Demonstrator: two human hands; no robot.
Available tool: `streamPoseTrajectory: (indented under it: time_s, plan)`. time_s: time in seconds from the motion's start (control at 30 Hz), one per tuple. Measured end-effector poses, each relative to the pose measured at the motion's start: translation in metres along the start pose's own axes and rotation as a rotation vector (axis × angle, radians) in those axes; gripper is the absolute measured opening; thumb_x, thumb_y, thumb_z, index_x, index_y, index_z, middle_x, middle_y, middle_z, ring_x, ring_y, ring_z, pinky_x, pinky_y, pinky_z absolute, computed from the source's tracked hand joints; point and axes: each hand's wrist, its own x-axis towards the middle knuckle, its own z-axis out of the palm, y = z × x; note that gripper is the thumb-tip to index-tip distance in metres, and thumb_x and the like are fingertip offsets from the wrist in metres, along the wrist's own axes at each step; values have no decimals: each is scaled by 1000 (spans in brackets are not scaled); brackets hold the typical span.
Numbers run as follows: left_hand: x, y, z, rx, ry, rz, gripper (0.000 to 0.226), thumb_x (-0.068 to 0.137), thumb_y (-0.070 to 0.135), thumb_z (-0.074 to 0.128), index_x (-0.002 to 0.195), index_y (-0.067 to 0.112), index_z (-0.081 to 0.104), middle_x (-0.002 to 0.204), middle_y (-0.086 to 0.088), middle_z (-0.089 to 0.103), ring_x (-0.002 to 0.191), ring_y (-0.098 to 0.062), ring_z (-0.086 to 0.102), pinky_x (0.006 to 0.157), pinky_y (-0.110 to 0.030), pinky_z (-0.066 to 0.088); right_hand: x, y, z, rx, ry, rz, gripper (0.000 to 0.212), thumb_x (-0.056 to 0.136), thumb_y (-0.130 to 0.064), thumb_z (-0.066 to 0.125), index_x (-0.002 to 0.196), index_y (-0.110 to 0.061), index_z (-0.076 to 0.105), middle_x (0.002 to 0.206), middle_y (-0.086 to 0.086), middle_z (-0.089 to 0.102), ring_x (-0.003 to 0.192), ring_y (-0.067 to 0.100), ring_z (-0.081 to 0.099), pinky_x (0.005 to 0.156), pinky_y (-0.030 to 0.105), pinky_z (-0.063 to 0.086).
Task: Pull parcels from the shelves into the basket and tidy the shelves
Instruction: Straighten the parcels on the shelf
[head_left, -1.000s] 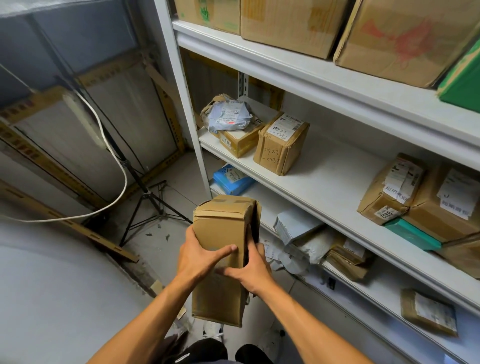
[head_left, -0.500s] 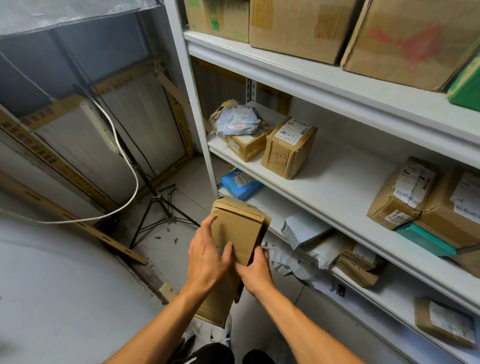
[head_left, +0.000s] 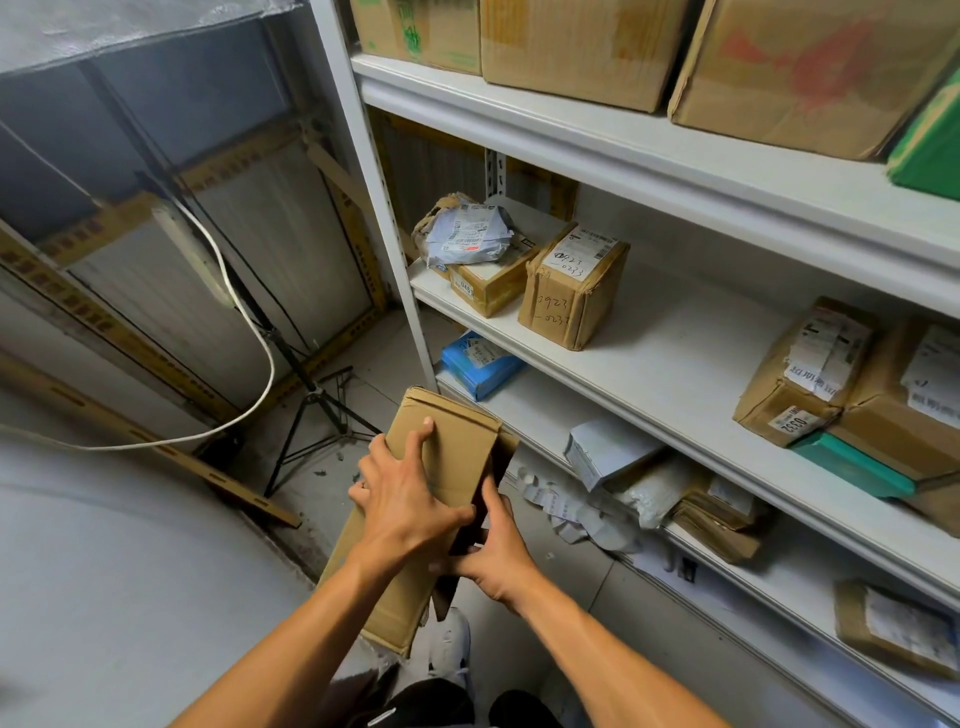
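Head view: left hand (head_left: 402, 499) lies splayed on the tall cardboard box (head_left: 415, 499), right hand (head_left: 493, 553) pinches its near-right edge, likely steadying it

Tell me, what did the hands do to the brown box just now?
The left hand slid up from the side of the brown box onto its top face, fingers spread flat. The box tipped from nearly upright to slanting left. The right hand kept gripping its dark right edge. The parcels on the shelves did not move.
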Motion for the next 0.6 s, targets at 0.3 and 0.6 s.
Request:
streamPoseTrajectory:
  time_s: [0.3,0.6]
  plan:
    - [17,-26,-14,-253,1,-121,115,44,77,72,144,43,27,130,-10,40,120,-33,46,102,-53,43,8,-14,-30,-19,152,-13,83,87,-51,70,149,-64,15,115,0,60,101,14,70,93,38,59]
    - [31,-44,-21,-534,-94,-240,98,66,68,70,150,33,35,152,-5,45,130,-32,49,109,-53,41,3,18,-88,-104,424,164,88,74,-44,87,148,-37,40,112,-3,52,108,17,54,103,42,49]
